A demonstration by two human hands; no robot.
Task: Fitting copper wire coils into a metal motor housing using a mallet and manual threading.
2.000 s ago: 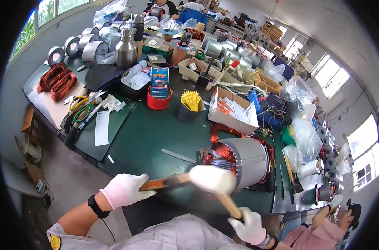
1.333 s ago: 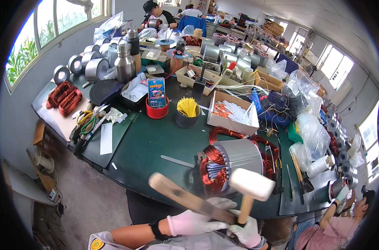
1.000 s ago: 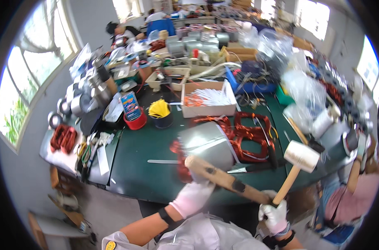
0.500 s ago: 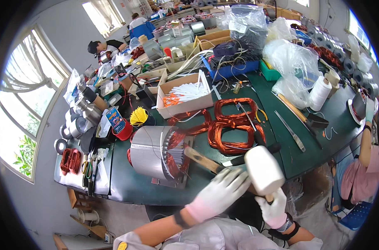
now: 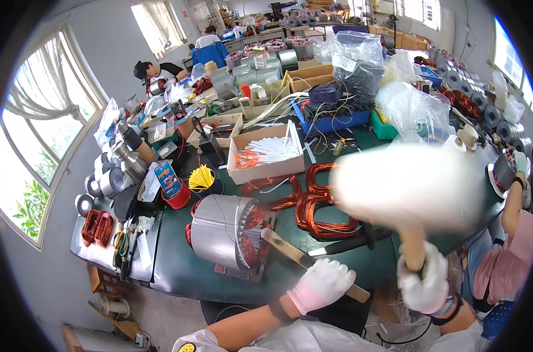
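Mallet raised over the motor

Right hand [image 5: 423,287] grips the white mallet [image 5: 404,188] (blurred); left hand [image 5: 322,284] clasps a wooden stick [image 5: 290,253] against the motor [image 5: 219,232].

Stator [image 5: 228,234] on bench [image 5: 178,267]; coils [image 5: 319,202] right of it; cardboard box [image 5: 265,158] behind; mallet [image 5: 407,185] raised at right.

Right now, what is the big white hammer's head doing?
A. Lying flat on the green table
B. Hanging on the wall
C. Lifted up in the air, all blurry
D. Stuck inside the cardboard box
C: the right hand grips the handle of the white mallet, whose blurred head is raised above the copper coils, while the left hand holds a wooden stick against the motor stator.
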